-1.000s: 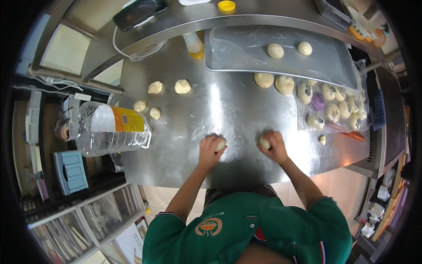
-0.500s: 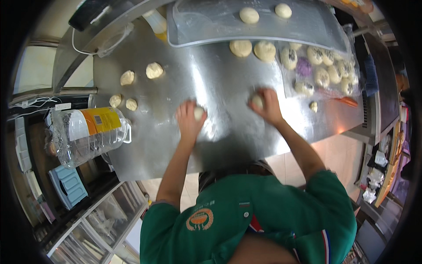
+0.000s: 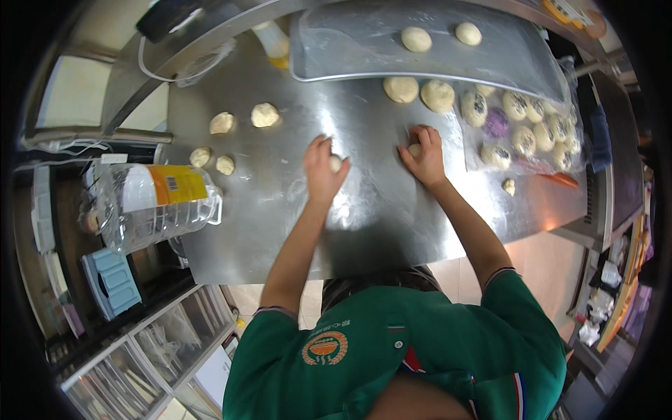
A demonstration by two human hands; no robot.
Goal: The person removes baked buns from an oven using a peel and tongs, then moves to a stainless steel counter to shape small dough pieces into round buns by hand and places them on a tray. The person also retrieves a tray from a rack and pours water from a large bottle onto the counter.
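My left hand point(image 3: 323, 168), fingers curled, cups a pale dough ball point(image 3: 336, 163) on the steel worktable point(image 3: 364, 210). My right hand point(image 3: 424, 155) is curled over another small dough ball point(image 3: 414, 150), partly hidden under the fingers. Beyond the right hand lie two flattened dough rounds point(image 3: 401, 89), in front of a metal tray point(image 3: 343, 49) bearing two smooth balls point(image 3: 416, 39). Several rough dough pieces point(image 3: 264, 115) lie to the left. At the right, bagged buns point(image 3: 524, 140), some dark-speckled, one purple, sit beside an orange-handled tool point(image 3: 556, 180) and a small dough scrap point(image 3: 509, 186).
A large clear plastic jug point(image 3: 157, 217) lies at the table's left end. A yellow-capped bottle point(image 3: 273, 45), white cord point(image 3: 168, 75) and dark device point(image 3: 168, 17) are at the back left. Shelving with a blue container point(image 3: 112, 280) stands left; a blue cloth point(image 3: 600, 136) hangs right.
Both my hands have moved away from me across the worktable, with the dough balls still under their fingers. The view has also shifted; the other dough pieces appear to stay put.
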